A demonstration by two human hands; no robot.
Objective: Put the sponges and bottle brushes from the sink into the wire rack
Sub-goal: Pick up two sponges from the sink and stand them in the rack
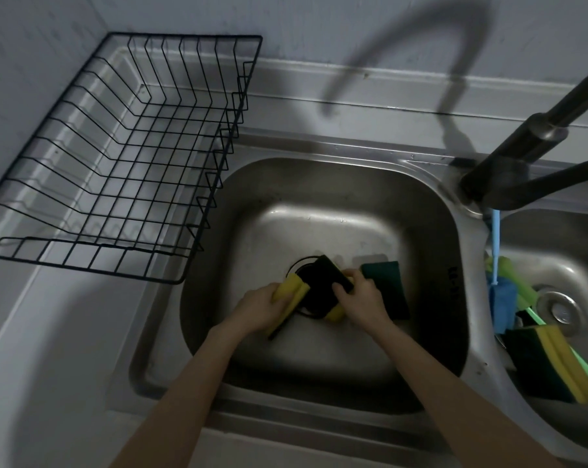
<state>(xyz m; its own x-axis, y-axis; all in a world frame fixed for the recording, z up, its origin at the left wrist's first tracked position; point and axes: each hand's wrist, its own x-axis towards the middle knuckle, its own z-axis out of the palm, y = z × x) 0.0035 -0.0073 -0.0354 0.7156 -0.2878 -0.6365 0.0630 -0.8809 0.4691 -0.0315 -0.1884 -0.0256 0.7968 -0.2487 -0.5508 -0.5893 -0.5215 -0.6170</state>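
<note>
The only marking in view is a short dark stamp on the inner right wall of the left sink basin (453, 282), beside the green sponge (385, 287). It is too blurred to read. No other text, label, brand or number can be made out.

The sink (323, 211) at the centre of the frame is brushed stainless steel, dull-glossy, with faint scuffs and a few water drops on its floor. The wire rack (117, 157) at upper left is thin metal rod with a matt black coating. The tap (529, 153) at upper right is dark metal with a satin finish. The sponges look like soft yellow foam backed with a rough, dark scouring layer; one lies in the sink (387, 288) showing its coarse green pad. In the right-hand bowl (563, 265), the bottle brush (502, 298) has a smooth blue plastic handle and a spongy blue head.
</note>
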